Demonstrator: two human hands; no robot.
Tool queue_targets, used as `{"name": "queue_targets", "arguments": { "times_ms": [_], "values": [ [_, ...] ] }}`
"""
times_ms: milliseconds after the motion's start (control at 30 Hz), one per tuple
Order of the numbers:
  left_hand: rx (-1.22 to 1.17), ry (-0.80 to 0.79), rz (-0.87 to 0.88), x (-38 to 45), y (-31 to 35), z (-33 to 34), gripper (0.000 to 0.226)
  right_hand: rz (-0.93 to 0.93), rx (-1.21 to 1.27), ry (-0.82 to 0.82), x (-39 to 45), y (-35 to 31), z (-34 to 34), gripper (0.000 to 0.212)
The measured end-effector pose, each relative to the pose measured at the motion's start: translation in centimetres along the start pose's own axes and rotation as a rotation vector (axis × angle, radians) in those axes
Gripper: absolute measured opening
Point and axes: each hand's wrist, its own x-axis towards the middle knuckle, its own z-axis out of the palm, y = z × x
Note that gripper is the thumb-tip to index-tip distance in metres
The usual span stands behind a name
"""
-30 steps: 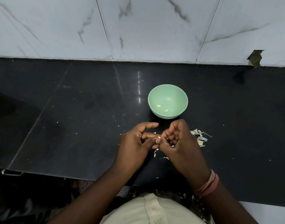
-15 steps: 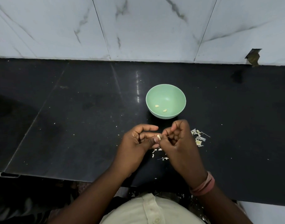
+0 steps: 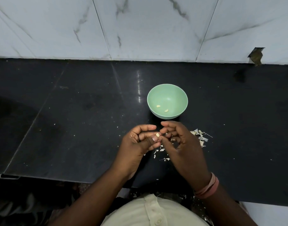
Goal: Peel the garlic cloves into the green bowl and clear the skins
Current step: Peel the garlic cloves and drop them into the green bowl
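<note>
Just below the frame's center, the left hand (image 3: 138,142) is pinching a small garlic clove (image 3: 157,135) between thumb and fingers. The right hand (image 3: 180,144) is curling loosely beside it, fingertips near the clove; I cannot tell whether it is grasping anything. Directly above, the green bowl (image 3: 167,88) is holding 2 peeled cloves (image 3: 158,106). Skins (image 3: 199,136) are lying right of the hands on the black counter (image 3: 74,128).

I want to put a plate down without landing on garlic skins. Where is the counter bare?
Bare: the counter left of the green bowl, and the strip between bowl and wall. Crowded: skins beside the right hand and under both hands.
</note>
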Motion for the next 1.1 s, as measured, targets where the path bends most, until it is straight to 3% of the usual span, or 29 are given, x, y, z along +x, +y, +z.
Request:
{"name": "queue_targets", "arguments": {
  "times_ms": [267,1100],
  "values": [
    [0.055,0.055,0.065,-0.16,-0.21,-0.19,0.017,0.052,0.079,-0.001,-0.1,0.02,0.13,0.049],
    [0.175,0.035,0.075,-0.46,-0.59,0.18,0.022,0.22,0.099,0.053,-0.24,-0.01,0.49,0.037]
  ]
}}
